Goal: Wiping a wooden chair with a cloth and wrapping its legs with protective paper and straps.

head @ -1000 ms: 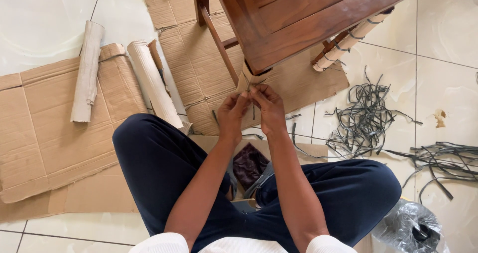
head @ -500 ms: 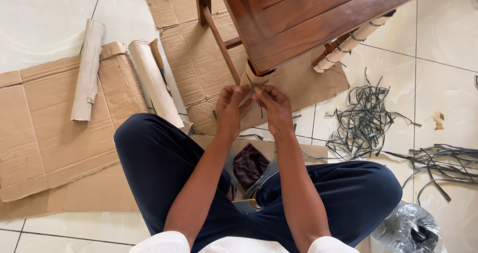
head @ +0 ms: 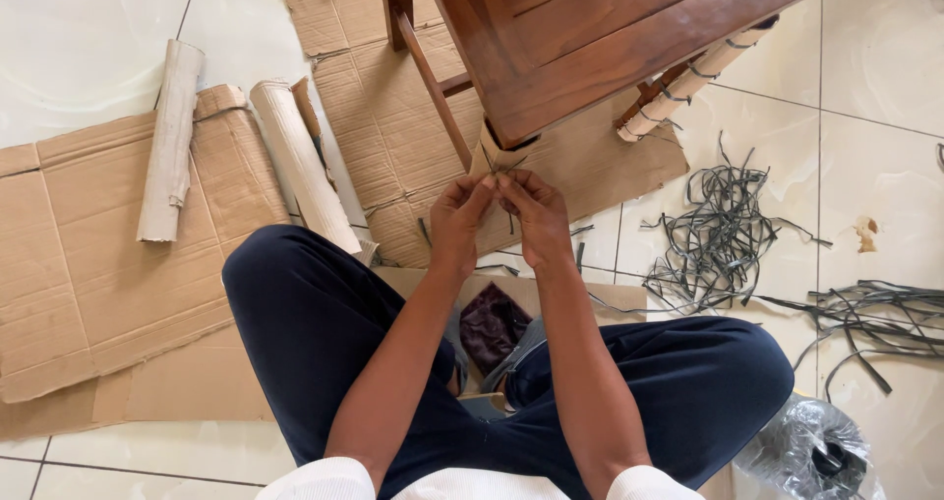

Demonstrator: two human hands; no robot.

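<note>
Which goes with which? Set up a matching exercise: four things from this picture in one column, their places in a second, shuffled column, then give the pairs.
Things:
1. Rolled cardboard tubes
2. Pile of dark straps
3. Clear plastic bag
4. Dark purple pouch

Places:
A. Between the person's crossed legs
B. On the flat cardboard, far left
C. Bottom right corner, beside the knee
D. On the tiles, right of the hands

Pairs: 1-B, 2-D, 3-C, 4-A

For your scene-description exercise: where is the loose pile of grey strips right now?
In the head view, the grey strips lie on the white floor tiles to the person's right, beside the cardboard-wrapped chair leg.
</note>
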